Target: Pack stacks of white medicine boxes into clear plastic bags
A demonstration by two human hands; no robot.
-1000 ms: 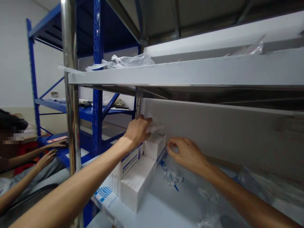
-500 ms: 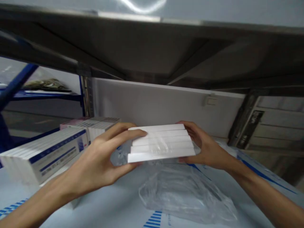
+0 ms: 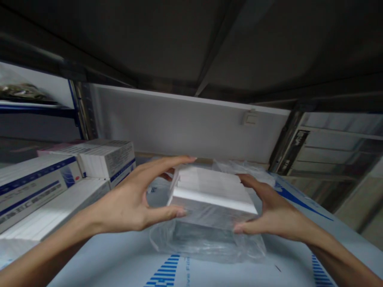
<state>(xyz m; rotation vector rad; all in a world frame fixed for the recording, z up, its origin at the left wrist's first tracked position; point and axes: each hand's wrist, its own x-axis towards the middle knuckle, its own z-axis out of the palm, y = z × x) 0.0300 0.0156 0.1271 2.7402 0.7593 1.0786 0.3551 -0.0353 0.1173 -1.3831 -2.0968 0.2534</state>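
Left hand (image 3: 128,199): its fingers are spanning wide and gripping the left end, thumb pressing the near face.
Right hand (image 3: 275,211): its fingers are gripping the right end in a similar wide hold.
White boxes (image 3: 214,189): lying between both hands, long axis running side to side, neither hand being nearer.
Plastic bag (image 3: 206,245): bunching below and in front; whether it is wrapping them, I cannot tell.
Printed cartons (image 3: 103,159): standing left, beside the left forearm.
Back panel (image 3: 179,123): standing behind.
Overhead shelf (image 3: 134,44): limiting headroom.
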